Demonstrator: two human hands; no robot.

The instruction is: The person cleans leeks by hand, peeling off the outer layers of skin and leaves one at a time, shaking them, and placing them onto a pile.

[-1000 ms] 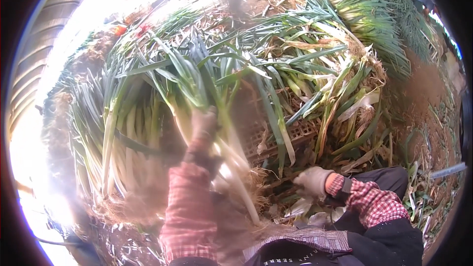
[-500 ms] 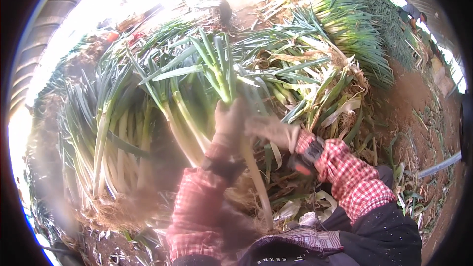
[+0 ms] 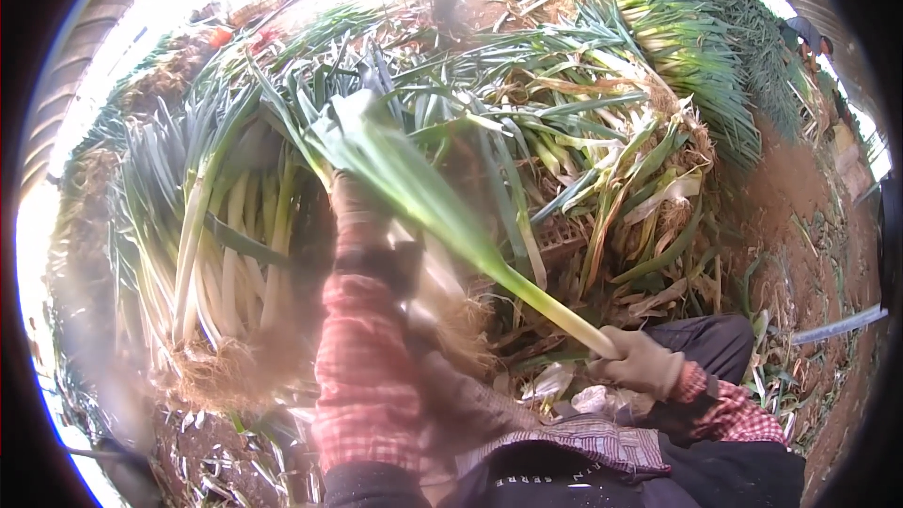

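Observation:
My right hand (image 3: 641, 363), in a tan work glove, is closed round the pale root end of a long green onion (image 3: 470, 249). The stalk slants up and left, its leafy top smeared by motion. My left hand (image 3: 354, 199) reaches forward to other green onions standing left of centre; its fingers are blurred and partly hidden. Close by my left wrist, white stalks (image 3: 435, 268) end in tangled roots. A thick upright bundle of green onions (image 3: 226, 263) stands farther left, roots down.
Withered leaves and stalks (image 3: 649, 179) are heaped right of centre, over a brown crate (image 3: 562, 243). Long rows of green onions (image 3: 687, 47) lie at the far right. A pale pipe (image 3: 839, 325) rests on the soil at right. Another person (image 3: 809, 35) shows at the far right edge.
My right hand has drawn down and right, toward my knee, and now holds the onion's root end. My left hand has let go of that onion and moved left and forward.

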